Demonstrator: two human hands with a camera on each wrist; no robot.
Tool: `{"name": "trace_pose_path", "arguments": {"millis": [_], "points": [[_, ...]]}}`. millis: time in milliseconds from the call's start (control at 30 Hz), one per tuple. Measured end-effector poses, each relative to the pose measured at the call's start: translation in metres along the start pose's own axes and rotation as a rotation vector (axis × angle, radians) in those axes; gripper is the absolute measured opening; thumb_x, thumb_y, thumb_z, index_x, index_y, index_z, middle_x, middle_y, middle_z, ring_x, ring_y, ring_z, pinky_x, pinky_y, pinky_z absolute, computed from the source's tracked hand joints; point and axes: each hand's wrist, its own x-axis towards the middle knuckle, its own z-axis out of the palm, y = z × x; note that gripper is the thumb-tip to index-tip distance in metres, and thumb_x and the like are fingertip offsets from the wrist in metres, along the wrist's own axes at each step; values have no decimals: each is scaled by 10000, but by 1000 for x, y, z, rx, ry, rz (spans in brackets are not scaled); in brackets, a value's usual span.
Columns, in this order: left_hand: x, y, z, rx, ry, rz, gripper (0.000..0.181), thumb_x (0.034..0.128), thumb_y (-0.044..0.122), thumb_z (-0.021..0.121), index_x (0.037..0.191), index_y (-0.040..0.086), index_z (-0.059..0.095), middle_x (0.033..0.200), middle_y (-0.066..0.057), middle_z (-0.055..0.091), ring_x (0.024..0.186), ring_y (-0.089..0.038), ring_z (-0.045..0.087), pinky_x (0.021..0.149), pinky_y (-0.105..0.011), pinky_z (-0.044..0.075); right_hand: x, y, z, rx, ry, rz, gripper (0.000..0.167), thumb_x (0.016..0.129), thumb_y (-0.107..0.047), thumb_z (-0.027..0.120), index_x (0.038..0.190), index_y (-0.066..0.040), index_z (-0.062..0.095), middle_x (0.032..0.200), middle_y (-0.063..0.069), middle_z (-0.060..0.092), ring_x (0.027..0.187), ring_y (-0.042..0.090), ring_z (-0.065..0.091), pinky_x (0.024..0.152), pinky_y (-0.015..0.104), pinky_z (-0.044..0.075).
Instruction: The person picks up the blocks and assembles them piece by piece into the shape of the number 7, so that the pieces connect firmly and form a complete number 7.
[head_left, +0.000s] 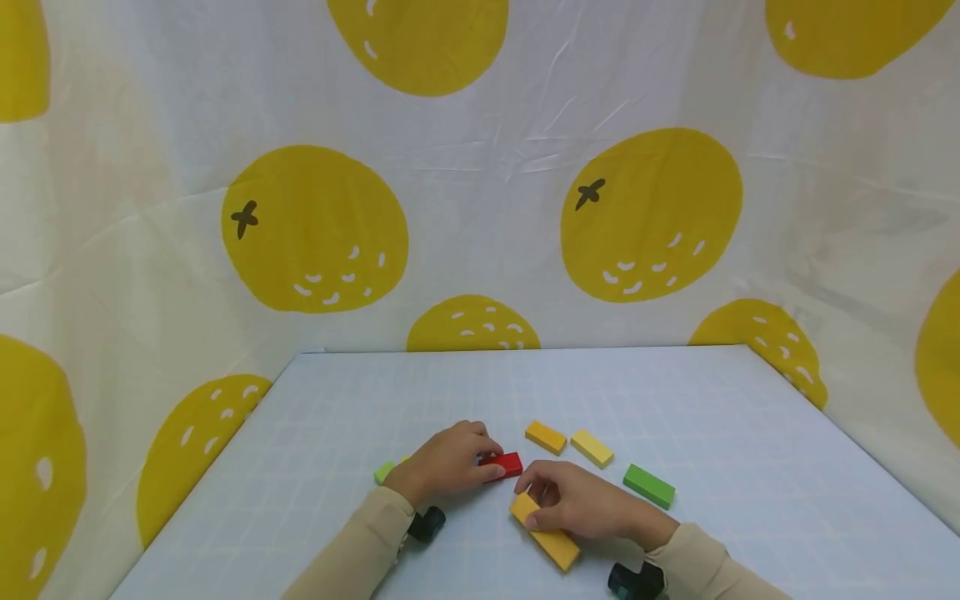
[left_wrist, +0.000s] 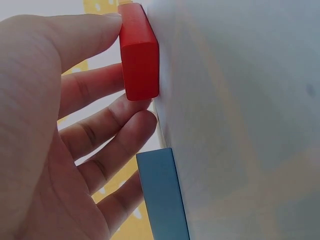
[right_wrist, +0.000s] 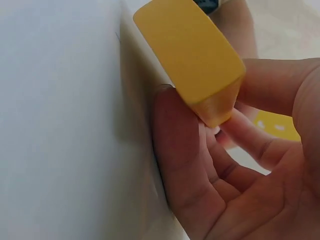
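Observation:
My left hand (head_left: 450, 458) pinches a red block (head_left: 512, 464) between thumb and fingers. In the left wrist view the red block (left_wrist: 140, 65) stays against or very near the tabletop, and a blue block (left_wrist: 162, 195) lies below it, beside the little finger. The head view hides that blue block. My right hand (head_left: 588, 500) grips an orange-yellow block (head_left: 555, 547) by its side, the thumb covering part of it. Seen from the right wrist, the orange-yellow block (right_wrist: 190, 50) is tilted, with a fingertip under one edge, touching or near the table.
Beyond the hands lie an orange block (head_left: 546, 437) and a pale yellow block (head_left: 592, 448). A green block (head_left: 649, 487) is to the right. Behind the left wrist a light green block (head_left: 384, 472) partly shows. A fruit-patterned curtain (head_left: 480, 208) surrounds the white gridded table (head_left: 750, 467).

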Motion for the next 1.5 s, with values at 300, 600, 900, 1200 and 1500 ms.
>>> {"name": "trace_pose_path", "arguments": {"millis": [300, 600, 900, 1200, 1500], "points": [[-2, 4, 0, 8, -11, 4, 329, 914, 458, 711, 1143, 229, 771, 917, 118, 569, 848, -57, 493, 746, -217, 486, 1, 2, 2, 116, 64, 73, 317, 897, -271, 765, 1150, -143, 622, 981, 68, 611, 757, 238, 606, 619, 319, 535], [-1, 1, -3, -4, 11, 13, 334, 910, 461, 714, 1148, 231, 765, 917, 119, 571, 853, -56, 495, 749, -214, 492, 9, -5, -1, 168, 165, 104, 367, 876, -276, 782, 1165, -108, 631, 997, 79, 604, 771, 233, 621, 631, 364, 568], [-1, -2, -2, -25, 21, 56, 297, 918, 418, 719, 1129, 215, 770, 889, 111, 562, 835, -56, 485, 723, -200, 470, 17, -6, 3, 257, 188, 73, 351, 890, -245, 772, 1150, -68, 616, 979, 98, 595, 770, 232, 635, 630, 385, 591], [-1, -1, -1, -20, 24, 58, 277, 923, 397, 719, 1123, 215, 775, 887, 104, 557, 822, -60, 485, 729, -199, 470, 23, -9, 11, 350, 181, 64, 283, 908, -170, 744, 1094, -20, 592, 918, 114, 583, 771, 254, 674, 610, 377, 595], [1, -1, -1, -12, 8, 16, 264, 930, 391, 713, 1130, 229, 771, 890, 120, 553, 828, -65, 493, 736, -202, 470, 26, -10, 17, 416, 178, 94, 318, 912, -164, 736, 1123, -6, 558, 960, 141, 607, 781, 278, 694, 675, 391, 606]]}}
